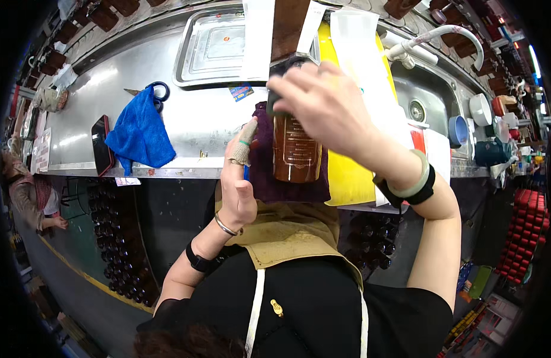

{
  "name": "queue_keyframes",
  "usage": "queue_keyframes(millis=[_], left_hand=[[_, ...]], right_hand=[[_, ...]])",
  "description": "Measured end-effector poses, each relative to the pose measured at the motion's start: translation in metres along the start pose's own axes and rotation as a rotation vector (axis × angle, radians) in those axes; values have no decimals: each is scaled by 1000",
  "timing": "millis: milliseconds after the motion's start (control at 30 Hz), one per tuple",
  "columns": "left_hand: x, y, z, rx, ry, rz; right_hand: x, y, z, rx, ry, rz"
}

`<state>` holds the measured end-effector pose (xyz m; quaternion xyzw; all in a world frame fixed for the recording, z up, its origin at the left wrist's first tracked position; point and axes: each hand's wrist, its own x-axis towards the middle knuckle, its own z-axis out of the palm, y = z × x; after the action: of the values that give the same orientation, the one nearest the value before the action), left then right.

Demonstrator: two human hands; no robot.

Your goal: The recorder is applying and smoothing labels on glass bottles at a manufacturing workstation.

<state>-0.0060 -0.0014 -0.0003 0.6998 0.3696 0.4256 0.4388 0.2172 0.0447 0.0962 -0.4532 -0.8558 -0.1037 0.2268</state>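
Note:
An amber-brown bottle (297, 152) with pale printing lies on a dark purple cloth (261, 173) at the counter's front edge, its base toward me. Over its far end curls my right hand (326, 104), the fingertips against a dark cap (272, 105). The hand covers most of that end, and its fingers are slightly blurred. My left hand (238, 185) is beside the bottle's left side with fingers stretched out, a beige finger cover on one. A narrow blue strip (247, 172) shows by these fingers; what it belongs to is unclear.
Left on the steel counter are a blue cloth (142, 136), scissors (161, 92) and a phone (101, 145). A metal tray (210, 51) sits behind. At right are a yellow sheet (352, 182), white papers, a sink (427, 89) and tap (448, 30). Dark bottles (371, 241) stand below.

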Motion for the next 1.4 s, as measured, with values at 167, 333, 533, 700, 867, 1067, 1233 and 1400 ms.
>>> queue_keyframes(millis=[167,333,533,700,867,1067,1233,1400], left_hand=[[1,4,-6,25,-52,58],[-3,1,-3,-2,-114,85],[0,15,7,245,-119,235],[-1,17,24,262,9,151],[5,13,22,257,14,192],[2,19,22,341,73,202],[5,14,24,374,52,371],[-5,1,20,207,85,228]], right_hand=[[22,54,-25,-235,265,-41],[-31,7,-29,619,46,313],[-36,50,-16,173,467,411],[-84,-34,-16,666,141,582],[-106,-8,-11,351,415,871],[-125,-30,-16,800,441,910],[-130,-49,-9,731,303,941],[-128,-48,-19,637,147,942]])
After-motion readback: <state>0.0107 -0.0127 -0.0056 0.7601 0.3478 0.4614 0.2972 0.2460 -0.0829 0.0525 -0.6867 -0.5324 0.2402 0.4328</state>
